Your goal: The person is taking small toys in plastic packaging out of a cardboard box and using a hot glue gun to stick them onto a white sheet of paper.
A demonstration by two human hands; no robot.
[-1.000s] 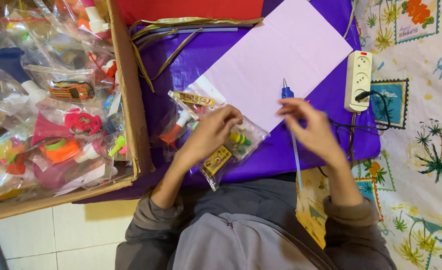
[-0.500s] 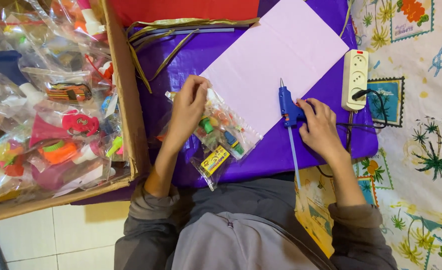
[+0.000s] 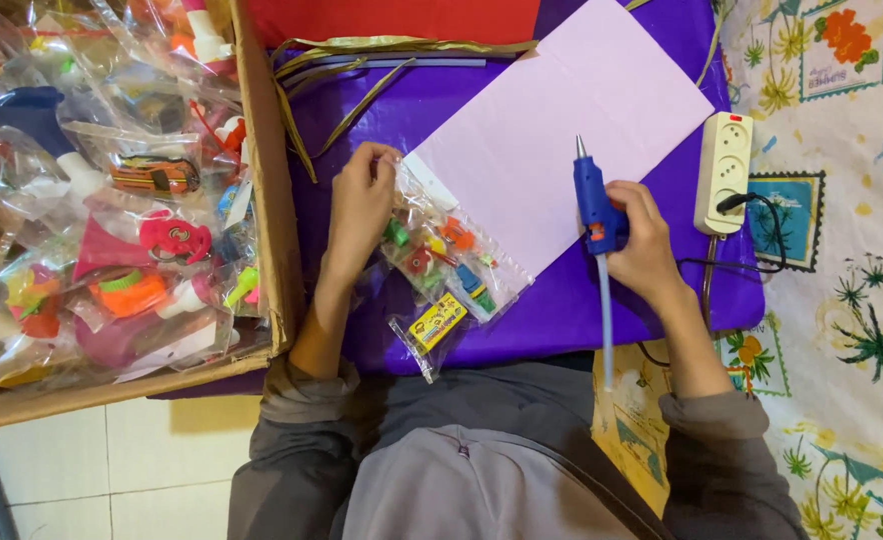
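Centre frame: left hand (image 3: 360, 208), fingers pinching the clear toy packet (image 3: 440, 262) at its top edge. Right of centre: right hand (image 3: 645, 245), fingers wrapped around blue glue gun (image 3: 593, 195), over pink sheet (image 3: 562, 130).

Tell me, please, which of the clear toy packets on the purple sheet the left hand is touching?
The left hand pinches the top corner of the larger packet, which overlaps the pale pink paper. The smaller packet with the yellow card lies untouched below it.

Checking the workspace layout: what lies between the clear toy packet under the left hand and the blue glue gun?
In the head view, the pale pink sheet on the purple cloth spans the gap between the toy packet and the glue gun.
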